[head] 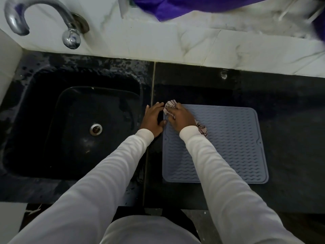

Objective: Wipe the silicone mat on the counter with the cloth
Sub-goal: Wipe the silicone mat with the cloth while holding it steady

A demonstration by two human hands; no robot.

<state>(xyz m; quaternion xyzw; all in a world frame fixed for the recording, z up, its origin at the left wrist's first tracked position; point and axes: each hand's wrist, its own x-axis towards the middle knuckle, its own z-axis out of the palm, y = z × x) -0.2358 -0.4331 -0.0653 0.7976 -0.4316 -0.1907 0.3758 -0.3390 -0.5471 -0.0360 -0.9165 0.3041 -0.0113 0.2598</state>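
Observation:
A grey-blue silicone mat point(233, 143) with a wavy ribbed surface lies flat on the black counter, right of the sink. My right hand point(181, 118) grips a bunched pale patterned cloth point(170, 106) and presses it onto the mat's far left corner; a tail of the cloth shows behind the wrist. My left hand point(153, 118) lies flat with straight fingers on the counter, just left of the mat's left edge, thumb at the mat's border.
A black sink point(52, 124) with a metal drain point(95, 129) fills the left side, with a chrome tap point(70, 32) above it. White marble tiles form the back wall. A purple cloth point(184, 7) lies on the ledge at the top. Black counter point(290, 138) extends to the right of the mat.

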